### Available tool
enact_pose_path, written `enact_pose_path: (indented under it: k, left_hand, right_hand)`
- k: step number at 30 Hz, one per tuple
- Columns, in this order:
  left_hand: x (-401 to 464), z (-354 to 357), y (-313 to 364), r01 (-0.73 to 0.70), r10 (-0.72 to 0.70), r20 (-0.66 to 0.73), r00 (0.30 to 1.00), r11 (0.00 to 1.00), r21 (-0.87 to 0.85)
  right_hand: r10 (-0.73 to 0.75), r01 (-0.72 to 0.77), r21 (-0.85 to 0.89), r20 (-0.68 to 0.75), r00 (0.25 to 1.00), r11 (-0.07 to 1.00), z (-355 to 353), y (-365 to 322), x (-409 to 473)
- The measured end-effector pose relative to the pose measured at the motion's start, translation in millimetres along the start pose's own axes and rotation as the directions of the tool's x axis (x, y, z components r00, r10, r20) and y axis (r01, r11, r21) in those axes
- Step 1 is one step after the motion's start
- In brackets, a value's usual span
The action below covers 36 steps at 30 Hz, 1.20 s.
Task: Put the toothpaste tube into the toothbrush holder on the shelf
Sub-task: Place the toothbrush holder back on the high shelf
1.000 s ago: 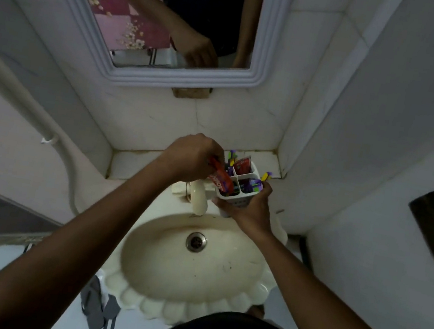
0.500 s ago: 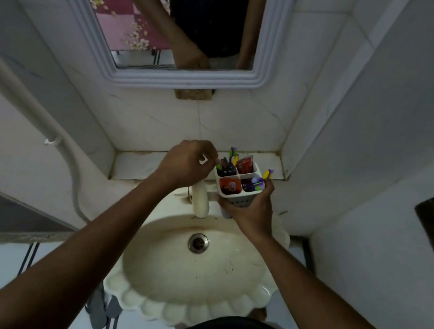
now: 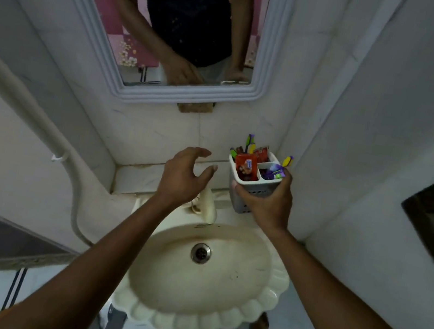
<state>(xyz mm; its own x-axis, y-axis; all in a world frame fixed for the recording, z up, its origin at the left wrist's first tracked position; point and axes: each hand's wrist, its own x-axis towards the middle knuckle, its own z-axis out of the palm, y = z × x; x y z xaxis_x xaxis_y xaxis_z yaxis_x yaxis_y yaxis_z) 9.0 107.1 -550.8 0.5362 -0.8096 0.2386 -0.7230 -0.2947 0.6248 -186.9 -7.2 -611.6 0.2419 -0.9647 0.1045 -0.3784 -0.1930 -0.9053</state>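
The right hand (image 3: 264, 201) wraps its grip around the white toothbrush holder (image 3: 252, 187), held above the shelf's (image 3: 135, 179) right end, near the wall corner. The red toothpaste tube (image 3: 246, 165) stands in the holder's front-left compartment. The left hand (image 3: 182, 175) hovers beside it, fingers spread, gripping nothing, above the tap (image 3: 208, 203).

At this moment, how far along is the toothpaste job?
Done: the red toothpaste tube stands in the front-left compartment of the white holder. In hand: the right hand grips the holder above the sink edge; the left hand is open and empty. Left: set the holder on the shelf.
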Motion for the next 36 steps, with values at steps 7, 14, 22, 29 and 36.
enact_pose_path:
  k: [7,14,22,29,36]
  left_hand:
    - [3,-33,45,-0.067,0.068,-0.078,0.995,0.998,0.009]
    - [20,-93,119,-0.156,0.151,-0.267,0.952,0.988,0.002]
    - [32,-163,227,-0.279,0.276,-0.424,0.862,0.959,0.057]
    - [48,-227,319,-0.381,0.416,-0.494,0.764,0.908,0.175]
    - [82,-275,375,-0.413,0.482,-0.561,0.673,0.874,0.255]
  right_hand:
    - [-0.163,0.174,0.105,-0.105,0.981,0.979,-43,-66,12]
    - [-0.313,0.351,0.202,-0.199,0.929,0.914,-116,-161,32]
    - [-0.45,0.518,0.188,-0.311,0.837,0.834,-220,-267,50]
    - [-0.534,0.627,0.161,-0.389,0.75,0.763,-283,-350,60]
    - [-0.59,0.698,0.128,-0.439,0.677,0.705,-322,-430,74]
